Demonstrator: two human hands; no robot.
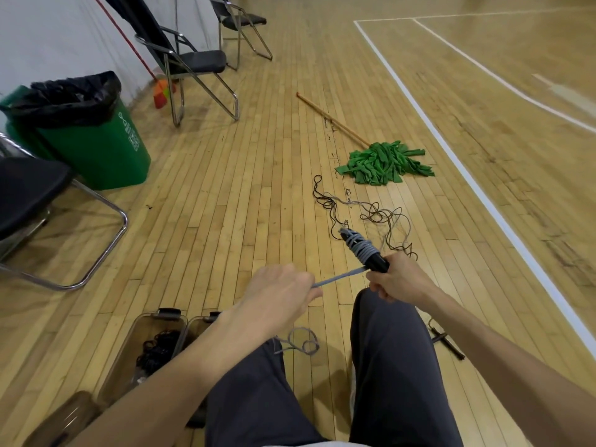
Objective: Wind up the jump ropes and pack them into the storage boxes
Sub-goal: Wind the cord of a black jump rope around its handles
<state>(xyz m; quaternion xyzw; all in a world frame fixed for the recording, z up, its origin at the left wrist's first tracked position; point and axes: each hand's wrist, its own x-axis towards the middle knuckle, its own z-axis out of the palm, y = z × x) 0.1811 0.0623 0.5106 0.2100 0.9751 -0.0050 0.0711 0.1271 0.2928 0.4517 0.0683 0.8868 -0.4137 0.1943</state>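
Note:
My right hand (398,280) grips the black handles (375,260) of a jump rope, with grey rope (361,245) wound round them in several turns. My left hand (283,293) pinches the taut grey strand (338,278) that runs from the handles; its loose end curls in loops (301,341) over my left thigh. A tangle of dark and grey ropes (371,214) lies on the wooden floor beyond the handles. Clear storage boxes (129,353) stand on the floor at my lower left, one holding a coiled black rope (158,350).
A green mop (385,162) with a wooden pole lies beyond the ropes. A green bin (87,137) with a black liner and folding chairs (190,59) stand at left. A small dark rope piece (446,341) lies by my right leg. White court lines (467,175) run at right.

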